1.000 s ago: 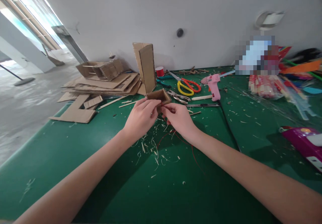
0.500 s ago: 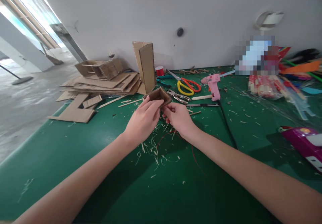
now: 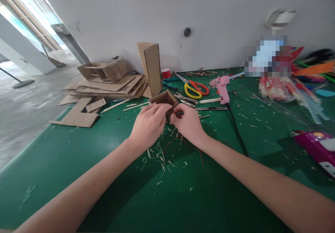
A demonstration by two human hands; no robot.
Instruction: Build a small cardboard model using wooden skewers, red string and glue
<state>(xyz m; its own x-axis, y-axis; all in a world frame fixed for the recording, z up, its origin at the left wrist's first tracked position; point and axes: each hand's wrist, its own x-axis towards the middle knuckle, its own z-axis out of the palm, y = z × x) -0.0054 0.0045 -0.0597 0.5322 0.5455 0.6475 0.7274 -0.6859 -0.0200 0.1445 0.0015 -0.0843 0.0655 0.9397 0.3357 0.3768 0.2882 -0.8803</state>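
A small open cardboard box (image 3: 167, 95) is tilted in front of me at the middle of the green table. My left hand (image 3: 150, 123) grips its near side, fingers laid over the edge. At the box's right corner, my right hand (image 3: 187, 123) has thumb and forefinger pinched together; whatever is between the fingertips is too small to make out. Red thread (image 3: 201, 159) trails on the table below my right hand. Pale wood shavings (image 3: 162, 156) lie scattered under both hands.
Behind the box lie pliers (image 3: 185, 100), scissors (image 3: 195, 88), a red thread spool (image 3: 165, 73) and a pink glue gun (image 3: 223, 89) with a black cord. Cardboard sheets (image 3: 104, 89) are stacked left, beside an upright cardboard piece (image 3: 152, 68). A purple object (image 3: 316, 149) sits right.
My right hand has shifted slightly up against the box corner, its fingers pinching closer to the edge. My left fingers have drawn back a little over the near side.
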